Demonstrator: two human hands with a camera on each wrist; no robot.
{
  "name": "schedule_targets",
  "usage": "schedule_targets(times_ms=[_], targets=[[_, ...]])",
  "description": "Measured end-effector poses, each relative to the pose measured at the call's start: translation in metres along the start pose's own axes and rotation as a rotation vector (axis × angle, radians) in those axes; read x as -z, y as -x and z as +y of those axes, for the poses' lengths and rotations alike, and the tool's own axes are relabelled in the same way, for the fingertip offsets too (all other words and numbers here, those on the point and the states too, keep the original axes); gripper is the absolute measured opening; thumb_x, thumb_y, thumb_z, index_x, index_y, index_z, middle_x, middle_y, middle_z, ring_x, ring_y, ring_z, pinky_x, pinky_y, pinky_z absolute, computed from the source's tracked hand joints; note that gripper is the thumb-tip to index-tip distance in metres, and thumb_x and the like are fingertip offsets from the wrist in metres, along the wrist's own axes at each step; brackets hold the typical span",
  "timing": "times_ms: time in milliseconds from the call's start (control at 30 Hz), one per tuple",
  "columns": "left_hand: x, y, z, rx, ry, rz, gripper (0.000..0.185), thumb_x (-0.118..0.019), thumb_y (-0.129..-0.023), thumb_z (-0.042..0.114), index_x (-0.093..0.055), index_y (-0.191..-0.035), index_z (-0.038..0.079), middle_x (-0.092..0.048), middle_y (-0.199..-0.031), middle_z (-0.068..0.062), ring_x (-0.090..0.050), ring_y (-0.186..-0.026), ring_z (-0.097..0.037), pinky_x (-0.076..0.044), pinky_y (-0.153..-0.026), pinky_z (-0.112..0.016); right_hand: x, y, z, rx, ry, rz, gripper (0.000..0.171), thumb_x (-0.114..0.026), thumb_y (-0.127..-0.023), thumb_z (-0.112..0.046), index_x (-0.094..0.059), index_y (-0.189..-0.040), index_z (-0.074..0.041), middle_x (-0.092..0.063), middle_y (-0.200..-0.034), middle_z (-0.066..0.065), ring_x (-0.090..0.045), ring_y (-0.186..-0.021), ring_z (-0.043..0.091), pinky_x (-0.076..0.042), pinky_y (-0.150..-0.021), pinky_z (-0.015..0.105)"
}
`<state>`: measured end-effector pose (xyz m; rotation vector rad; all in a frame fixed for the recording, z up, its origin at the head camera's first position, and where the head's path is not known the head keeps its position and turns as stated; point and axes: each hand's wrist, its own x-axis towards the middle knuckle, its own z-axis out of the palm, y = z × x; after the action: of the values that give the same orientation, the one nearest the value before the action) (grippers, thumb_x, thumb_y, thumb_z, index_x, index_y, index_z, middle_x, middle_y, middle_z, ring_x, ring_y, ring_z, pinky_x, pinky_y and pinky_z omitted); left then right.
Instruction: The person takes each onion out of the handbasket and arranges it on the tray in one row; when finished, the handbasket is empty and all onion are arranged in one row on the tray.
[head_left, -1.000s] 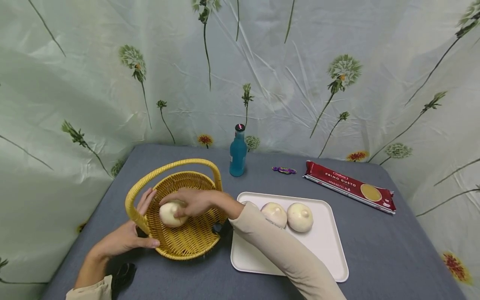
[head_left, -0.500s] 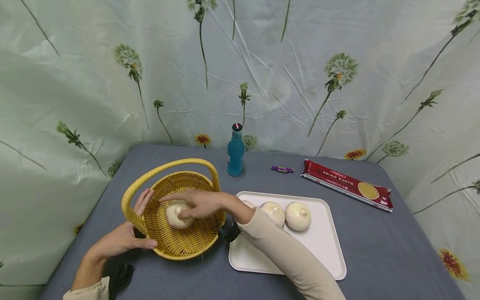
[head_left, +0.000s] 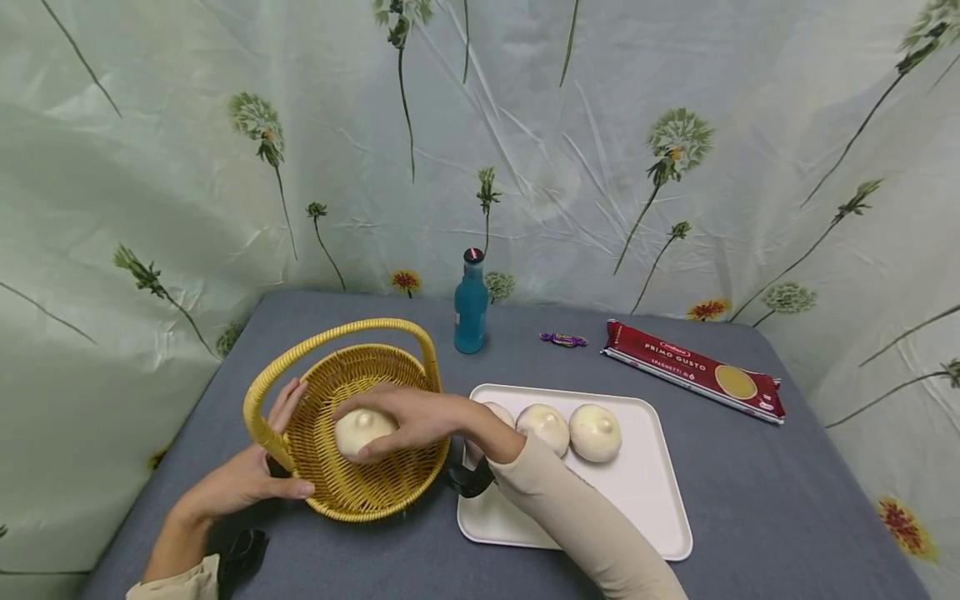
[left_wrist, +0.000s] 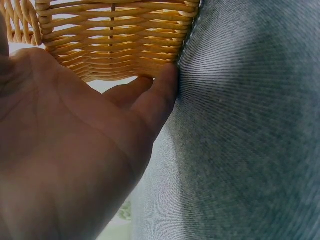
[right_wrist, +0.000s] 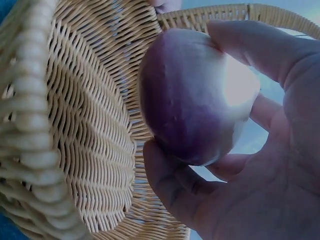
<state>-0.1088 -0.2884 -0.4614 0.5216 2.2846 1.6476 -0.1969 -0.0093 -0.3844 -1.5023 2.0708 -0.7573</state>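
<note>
From the head camera, a pale cream bun (head_left: 360, 429) with a small nipple-like peak on top sits inside the yellow wicker basket (head_left: 352, 475), over the basket's middle. It is round and slightly squat, with no marked long axis; its little peak points up and a touch toward the camera. The right hand (head_left: 408, 417) reaches in over the right rim and grasps the bun, fingers curled over its top and far side, thumb under its near side. The left hand (head_left: 251, 471) rests against the outside of the basket at its left wall, near the foot of the arched handle (head_left: 330, 337), fingers fairly straight and the thumb lying along the lower rim. To the right, three more buns (head_left: 592, 432) lie in a row on a white tray (head_left: 645, 500). A blue bottle (head_left: 471, 304), a wrapped candy (head_left: 563, 338) and a red spaghetti packet (head_left: 693, 369) stand farther back on the grey tablecloth (head_left: 750, 500).

The left wrist camera shows the left hand (left_wrist: 75, 150) relaxed and flat, fingertips touching the basket's woven wall (left_wrist: 115, 40) where it meets the cloth; it grips nothing.

The right wrist camera shows the bun (right_wrist: 192, 95), smooth and rounded, cupped by the right hand (right_wrist: 250, 175) just above the woven floor (right_wrist: 95, 140); whether it touches the wicker I cannot tell.
</note>
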Motion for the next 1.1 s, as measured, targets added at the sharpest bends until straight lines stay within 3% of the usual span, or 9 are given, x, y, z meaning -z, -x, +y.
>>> schedule_targets(times_ms=[233,567,1100], targets=[[0.000,0.000,0.000,0.004,0.015,-0.007,0.125,-0.080,-0.081,0.002,0.011,-0.161,0.032,0.034,-0.162,0.001,0.029,-0.147,-0.027,0.005,-0.101,-0.077,-0.003,0.013,-0.002,0.056,-0.033,0.077,0.057,-0.072,-0.094,-0.028,-0.051,-0.145,-0.015,-0.056,-0.140,0.000,-0.047,-0.121,0.008,-0.038,-0.099,0.021],[0.002,0.000,-0.002,0.024,0.017,0.002,0.125,-0.079,-0.080,0.000,0.010,-0.161,0.035,0.034,-0.162,0.007,0.030,-0.146,-0.023,0.008,-0.099,-0.079,-0.003,0.037,-0.003,0.044,-0.076,0.177,0.054,-0.073,-0.093,-0.031,-0.053,-0.142,-0.021,-0.055,-0.140,-0.004,-0.045,-0.125,0.007,-0.040,-0.100,0.024],[0.000,0.000,-0.001,-0.009,0.020,-0.009,0.124,-0.078,-0.082,0.000,0.011,-0.161,0.032,0.032,-0.162,0.009,0.030,-0.146,-0.019,0.006,-0.101,-0.076,0.002,0.074,-0.007,0.020,-0.144,0.282,0.051,-0.073,-0.092,-0.026,-0.053,-0.139,-0.025,-0.049,-0.142,-0.006,-0.043,-0.129,0.008,-0.045,-0.099,0.027]])
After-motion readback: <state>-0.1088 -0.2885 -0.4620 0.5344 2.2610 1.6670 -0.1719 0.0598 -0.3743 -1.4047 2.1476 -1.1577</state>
